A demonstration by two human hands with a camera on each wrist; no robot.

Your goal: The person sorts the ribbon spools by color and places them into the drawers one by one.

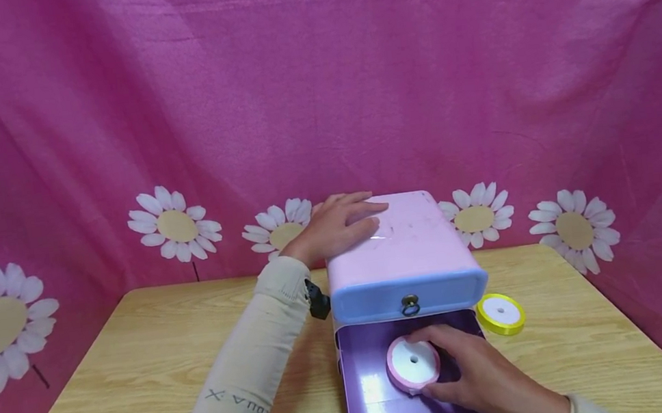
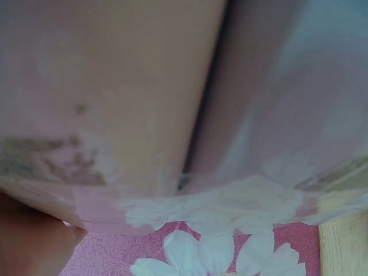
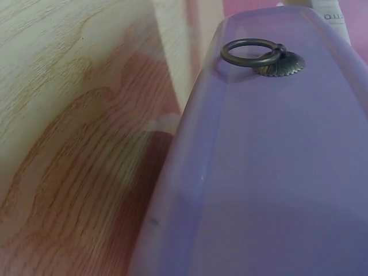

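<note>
A small drawer box has a pink top (image 1: 410,245) and a blue upper drawer front (image 1: 374,303). Below it, a purple drawer (image 1: 369,367) is pulled out. On the pink top, toward its left edge, rests my left hand (image 1: 342,226) with fingers extended. Inside the purple drawer, my right hand (image 1: 481,370) holds a pink ribbon spool (image 1: 413,360) by its rim, between thumb and fingers. The spool's white face is tilted upward. Close up in the right wrist view is the purple drawer front (image 3: 276,161), with a metal ring pull (image 3: 250,53). The left wrist view is mostly blurred box surface.
A yellow ribbon spool (image 1: 501,314) lies on the wooden table (image 1: 250,354), just right of the box. Behind the table hangs a pink cloth (image 1: 318,98) printed with daisies. The upper drawer carries a ring pull (image 1: 410,305).
</note>
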